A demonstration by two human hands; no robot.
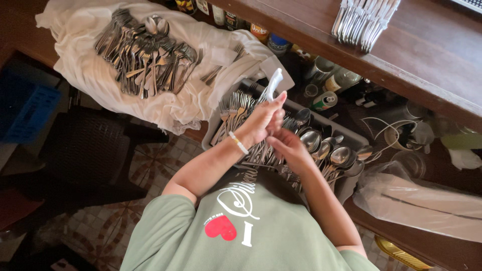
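Hands meet over the grey cutlery tray (346,134), close in front of the person's chest. The left hand (262,120) is closed around a white napkin-wrapped bundle (272,85), which stands nearly upright, its long axis rising from the fist and tilting slightly toward the wooden counter (427,55). The right hand (287,145) sits just below and beside it, fingers curled against the bundle's lower end; whether it pinches anything separate cannot be told. Spoons (321,145) lie just right of the right hand, forks (233,110) just beyond the left wrist. Loose cutlery (143,52) rests on a white cloth (80,65), well apart.
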